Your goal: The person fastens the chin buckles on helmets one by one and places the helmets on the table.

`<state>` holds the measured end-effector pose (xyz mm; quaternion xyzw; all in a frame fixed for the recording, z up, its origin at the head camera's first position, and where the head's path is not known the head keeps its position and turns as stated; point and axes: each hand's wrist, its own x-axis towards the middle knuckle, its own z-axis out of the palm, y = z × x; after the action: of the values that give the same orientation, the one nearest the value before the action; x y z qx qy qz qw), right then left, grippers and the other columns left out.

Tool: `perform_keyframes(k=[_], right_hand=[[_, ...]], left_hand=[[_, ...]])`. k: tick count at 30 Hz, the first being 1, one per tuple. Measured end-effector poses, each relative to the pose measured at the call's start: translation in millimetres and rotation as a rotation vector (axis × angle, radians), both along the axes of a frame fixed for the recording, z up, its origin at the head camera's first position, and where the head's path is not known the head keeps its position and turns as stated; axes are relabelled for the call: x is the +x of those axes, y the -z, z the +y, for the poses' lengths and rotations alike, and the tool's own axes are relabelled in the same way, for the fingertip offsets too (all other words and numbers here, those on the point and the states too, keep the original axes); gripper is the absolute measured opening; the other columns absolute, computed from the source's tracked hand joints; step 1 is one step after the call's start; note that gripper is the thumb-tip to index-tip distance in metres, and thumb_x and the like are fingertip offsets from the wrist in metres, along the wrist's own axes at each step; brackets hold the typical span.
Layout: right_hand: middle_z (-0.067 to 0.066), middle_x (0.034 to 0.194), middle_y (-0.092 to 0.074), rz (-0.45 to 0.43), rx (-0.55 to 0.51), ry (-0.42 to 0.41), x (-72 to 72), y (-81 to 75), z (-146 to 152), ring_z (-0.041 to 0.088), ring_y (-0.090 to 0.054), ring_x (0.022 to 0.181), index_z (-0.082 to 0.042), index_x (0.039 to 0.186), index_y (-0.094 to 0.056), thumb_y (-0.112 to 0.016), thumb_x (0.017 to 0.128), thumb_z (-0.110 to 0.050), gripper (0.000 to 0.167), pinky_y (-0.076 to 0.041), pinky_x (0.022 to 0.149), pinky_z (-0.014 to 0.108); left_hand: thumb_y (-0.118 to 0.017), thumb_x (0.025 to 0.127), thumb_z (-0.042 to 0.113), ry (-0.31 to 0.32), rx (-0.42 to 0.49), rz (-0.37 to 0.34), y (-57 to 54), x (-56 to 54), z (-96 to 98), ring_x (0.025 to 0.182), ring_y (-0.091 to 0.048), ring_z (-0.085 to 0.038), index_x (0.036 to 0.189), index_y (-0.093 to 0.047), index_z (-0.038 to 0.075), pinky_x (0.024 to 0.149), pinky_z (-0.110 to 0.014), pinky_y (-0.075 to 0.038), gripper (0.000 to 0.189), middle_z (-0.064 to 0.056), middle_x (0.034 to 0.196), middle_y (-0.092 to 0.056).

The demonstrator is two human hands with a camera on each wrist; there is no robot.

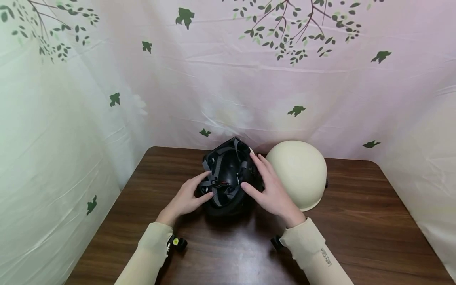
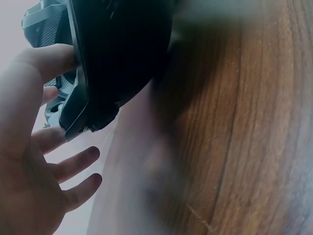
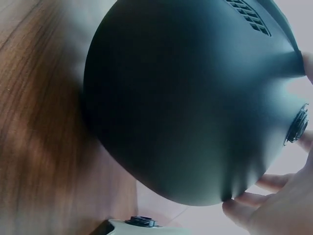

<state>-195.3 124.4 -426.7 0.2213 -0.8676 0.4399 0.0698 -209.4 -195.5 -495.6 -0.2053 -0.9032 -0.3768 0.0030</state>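
A black helmet (image 1: 228, 174) is upside down between my hands, its hollow with grey straps and padding facing up. At its left rim, my left hand (image 1: 185, 198) holds the edge with thumb and forefinger; the other fingers spread apart in the left wrist view. My right hand (image 1: 272, 196) grips the opposite side, thumb at the rim and fingers along the outer shell. The smooth shell (image 3: 190, 103) fills the right wrist view, with a vent grille near its rim. Just right of my right hand, a cream helmet (image 1: 297, 172) sits dome up.
The brown wooden table (image 1: 370, 221) runs back to a pale cloth wall (image 1: 235, 91) printed with leaves and birds, close behind both helmets. Cloth also hangs on the left and right sides.
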Motion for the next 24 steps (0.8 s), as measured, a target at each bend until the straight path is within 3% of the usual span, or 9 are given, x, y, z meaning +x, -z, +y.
perform_keyframes(k=[16, 24], right_hand=[[0.01, 0.175, -0.01, 0.053, 0.115, -0.004, 0.0, -17.9, -11.3, 0.039, -0.017, 0.159, -0.046, 0.165, -0.027, -0.07, 0.096, -0.058, 0.082, -0.032, 0.114, 0.073], [0.018, 0.174, -0.011, 0.1, 0.154, -0.034, -1.1, -19.6, -17.0, 0.041, -0.01, 0.16, -0.044, 0.165, -0.027, -0.069, 0.097, -0.056, 0.081, -0.027, 0.117, 0.073]], left_hand=[[-0.073, 0.098, 0.043, 0.006, -0.007, -0.105, 13.2, -9.5, 18.5, 0.144, -0.046, -0.033, 0.162, -0.039, 0.034, 0.116, -0.062, -0.037, 0.073, 0.0, 0.163, -0.045], [-0.074, 0.098, 0.037, 0.042, 0.01, -0.09, 18.4, -11.2, 26.4, 0.14, -0.048, -0.032, 0.162, -0.042, 0.026, 0.116, -0.061, -0.038, 0.072, -0.003, 0.159, -0.05]])
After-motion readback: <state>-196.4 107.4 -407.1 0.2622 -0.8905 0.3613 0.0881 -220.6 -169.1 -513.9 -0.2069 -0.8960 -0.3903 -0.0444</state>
